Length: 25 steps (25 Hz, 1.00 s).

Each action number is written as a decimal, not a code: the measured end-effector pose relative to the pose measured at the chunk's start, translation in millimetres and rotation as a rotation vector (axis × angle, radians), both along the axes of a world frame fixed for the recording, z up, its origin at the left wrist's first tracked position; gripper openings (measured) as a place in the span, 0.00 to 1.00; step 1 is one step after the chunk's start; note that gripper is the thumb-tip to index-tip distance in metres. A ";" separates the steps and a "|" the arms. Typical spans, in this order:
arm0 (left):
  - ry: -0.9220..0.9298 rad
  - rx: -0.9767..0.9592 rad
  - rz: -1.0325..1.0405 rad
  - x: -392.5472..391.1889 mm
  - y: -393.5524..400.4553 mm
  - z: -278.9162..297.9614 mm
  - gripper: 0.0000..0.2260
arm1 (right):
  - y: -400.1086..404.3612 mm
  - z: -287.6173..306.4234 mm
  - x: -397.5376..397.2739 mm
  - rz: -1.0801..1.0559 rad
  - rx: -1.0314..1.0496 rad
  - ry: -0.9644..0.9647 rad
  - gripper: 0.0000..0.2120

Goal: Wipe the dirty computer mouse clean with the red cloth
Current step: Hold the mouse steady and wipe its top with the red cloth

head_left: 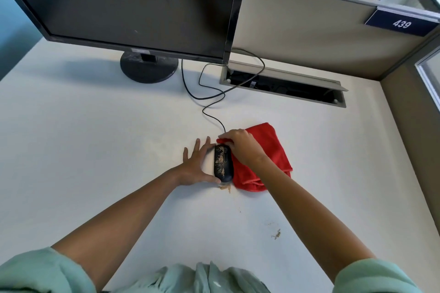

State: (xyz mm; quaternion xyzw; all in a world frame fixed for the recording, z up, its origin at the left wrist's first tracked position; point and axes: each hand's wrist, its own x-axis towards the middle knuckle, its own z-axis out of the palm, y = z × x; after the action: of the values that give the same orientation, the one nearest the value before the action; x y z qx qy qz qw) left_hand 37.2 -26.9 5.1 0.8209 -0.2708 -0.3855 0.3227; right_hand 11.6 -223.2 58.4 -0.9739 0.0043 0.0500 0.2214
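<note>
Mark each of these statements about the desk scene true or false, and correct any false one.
1. The mouse has sandy dirt on its top. True.
2. The right hand grips the red cloth. True.
3. The monitor screen is switched on and bright. False: it is dark.
4. The left hand lies flat against the mouse's left side, fingers spread. True.
5. The red cloth lies to the left of the mouse. False: it lies to its right.
6. The desk is spotless. False: crumbs lie near the front, and more by the mouse.
</note>
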 end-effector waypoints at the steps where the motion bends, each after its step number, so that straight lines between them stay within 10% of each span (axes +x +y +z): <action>1: 0.001 0.001 0.004 -0.1 -0.1 -0.3 0.56 | 3.9 -1.7 0.5 0.018 -0.055 0.018 0.16; 25: -0.033 -0.006 0.006 -4.6 -0.9 3.5 0.58 | 10.2 4.4 -14.1 -0.071 0.001 0.016 0.17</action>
State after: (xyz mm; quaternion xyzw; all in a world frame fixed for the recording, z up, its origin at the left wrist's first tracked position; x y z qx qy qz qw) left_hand 32.6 -27.8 8.6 0.8270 -0.2749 -0.3700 0.3220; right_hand -2.4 -213.0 62.8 -0.9726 0.0405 0.0502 0.2235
